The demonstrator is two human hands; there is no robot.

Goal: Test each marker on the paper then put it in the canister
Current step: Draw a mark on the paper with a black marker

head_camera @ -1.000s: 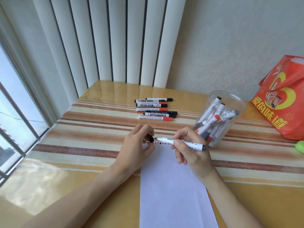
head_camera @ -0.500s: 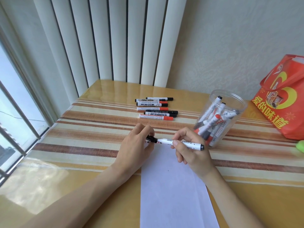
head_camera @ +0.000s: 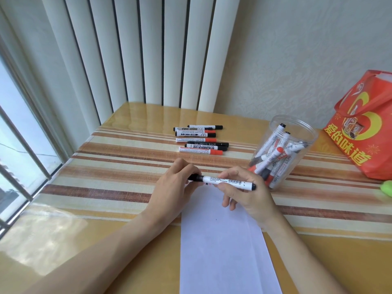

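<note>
While the right hand (head_camera: 244, 187) grips a white marker (head_camera: 227, 181) by its barrel, holding it level above the far end of the paper (head_camera: 222, 251), the left hand (head_camera: 178, 183) pinches the black cap (head_camera: 194, 177) at the marker's left end. Cap and barrel meet, so the marker looks closed. A few small ink marks show on the paper just under the marker. Right of the paper and just beyond the right hand stands the clear canister (head_camera: 297, 126), with red and black markers leaning inside it. Beyond the paper, well apart from it, a group of loose markers (head_camera: 200, 140) lies side by side on the striped table (head_camera: 106, 166). Far right of the paper sits an orange bag (head_camera: 364, 132).
</note>
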